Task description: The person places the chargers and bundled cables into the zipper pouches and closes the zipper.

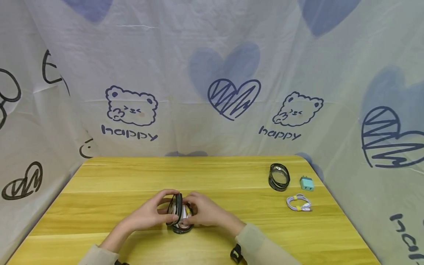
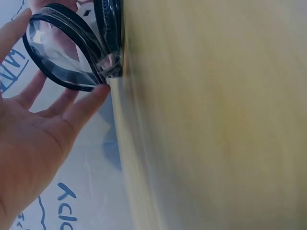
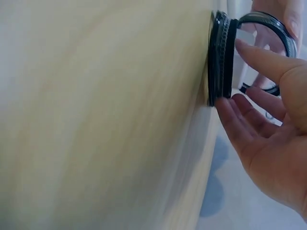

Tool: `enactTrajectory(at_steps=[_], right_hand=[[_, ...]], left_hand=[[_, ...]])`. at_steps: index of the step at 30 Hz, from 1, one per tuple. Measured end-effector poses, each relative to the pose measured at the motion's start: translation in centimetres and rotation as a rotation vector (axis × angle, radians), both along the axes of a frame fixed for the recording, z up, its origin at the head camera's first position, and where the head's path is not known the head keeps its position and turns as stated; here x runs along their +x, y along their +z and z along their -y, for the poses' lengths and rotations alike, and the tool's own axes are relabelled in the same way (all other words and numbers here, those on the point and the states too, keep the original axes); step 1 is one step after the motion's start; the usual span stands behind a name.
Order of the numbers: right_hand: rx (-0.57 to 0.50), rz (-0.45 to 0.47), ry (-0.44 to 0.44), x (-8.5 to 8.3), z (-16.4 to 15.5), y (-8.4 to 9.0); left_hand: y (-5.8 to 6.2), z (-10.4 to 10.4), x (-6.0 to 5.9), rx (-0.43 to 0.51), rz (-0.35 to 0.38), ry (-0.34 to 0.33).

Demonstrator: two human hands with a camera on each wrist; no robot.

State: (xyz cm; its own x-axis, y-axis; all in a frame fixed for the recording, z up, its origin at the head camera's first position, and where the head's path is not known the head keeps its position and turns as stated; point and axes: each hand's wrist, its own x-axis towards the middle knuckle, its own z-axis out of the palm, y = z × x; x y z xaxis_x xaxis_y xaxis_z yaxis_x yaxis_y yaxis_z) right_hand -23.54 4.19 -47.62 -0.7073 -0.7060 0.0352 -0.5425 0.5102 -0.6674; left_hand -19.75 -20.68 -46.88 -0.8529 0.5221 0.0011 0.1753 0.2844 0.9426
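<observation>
A small round clear pouch (image 1: 182,230) with black zippered edging sits on the table, its lid (image 1: 179,209) raised upright. My left hand (image 1: 149,213) grips the lid by its edge, thumb and fingers spread around the rim, as the left wrist view shows on the black edging (image 2: 57,80). At the pouch's other side, my right hand (image 1: 207,211) holds the base (image 3: 221,60), thumb and fingers around its zippered wall. Inside lie a white item (image 1: 184,214) and something coiled and pale, with a bit of yellow; fingers partly hide these contents.
Toward the back right of the wooden table (image 1: 132,175) stands another black-edged clear pouch (image 1: 279,187). A teal charger plug (image 1: 307,183) lies beside it, and a coiled pale cable (image 1: 289,202) with yellow ties is nearer. Printed cloth (image 1: 179,121) hangs behind and at both sides.
</observation>
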Motion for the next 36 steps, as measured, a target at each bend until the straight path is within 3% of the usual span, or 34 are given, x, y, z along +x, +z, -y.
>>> enactTrajectory(at_steps=[4, 8, 13, 18, 24, 29, 36], right_hand=[[-0.124, 0.120, -0.056, 0.1, -1.2, -0.3], [-0.192, 0.128, -0.124, 0.0, -2.1, -0.8], [-0.217, 0.144, -0.199, 0.1, -2.6, -0.9], [-0.225, 0.228, -0.238, 0.3, -2.4, -0.6], [-0.220, 0.288, -0.250, 0.1, -1.5, -0.3], [-0.216, 0.317, -0.234, -0.4, -0.8, -0.5], [-0.175, 0.247, -0.186, -1.0, -0.3, -1.0]], left_hand=[[0.1, -0.8, 0.1, -0.102, -0.101, 0.046], [0.3, -1.8, 0.3, -0.251, -0.215, 0.101], [0.4, -3.4, 0.7, -0.384, -0.281, 0.140], [0.4, -4.7, 1.3, -0.478, -0.306, 0.211], [0.3, -5.5, 1.5, -0.507, -0.300, 0.263], [0.3, -5.5, 1.7, -0.513, -0.285, 0.256], [0.3, -5.1, 2.2, -0.555, -0.304, 0.237]])
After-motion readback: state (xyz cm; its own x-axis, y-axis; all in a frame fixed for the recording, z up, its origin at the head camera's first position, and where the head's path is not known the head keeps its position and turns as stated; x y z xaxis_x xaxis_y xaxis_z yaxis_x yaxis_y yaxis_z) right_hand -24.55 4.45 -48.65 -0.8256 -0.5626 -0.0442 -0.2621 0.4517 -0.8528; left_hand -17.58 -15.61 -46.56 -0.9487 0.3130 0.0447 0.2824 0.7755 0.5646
